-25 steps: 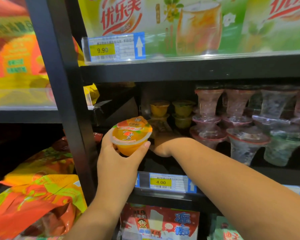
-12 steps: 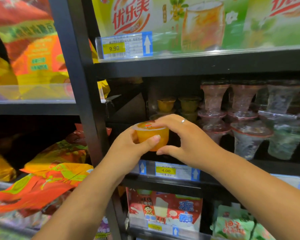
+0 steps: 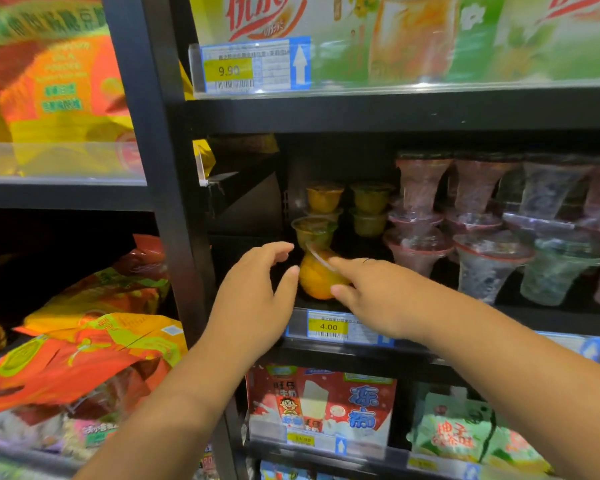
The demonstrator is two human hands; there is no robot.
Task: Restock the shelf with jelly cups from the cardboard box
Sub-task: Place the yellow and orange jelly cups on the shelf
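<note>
Bright light on the upper packaging, dark shelf recess (image 3: 343, 161), motion blur and wide-angle bending at the edges.

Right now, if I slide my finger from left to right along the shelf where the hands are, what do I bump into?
Orange snack bags → black shelf post → left hand → orange jelly cup → right hand → tall clear cups.

Orange snack bags (image 3: 66, 358) lie left, tall clear cups (image 3: 420, 216) right, a 4.00 price tag (image 3: 328, 327) below.
</note>
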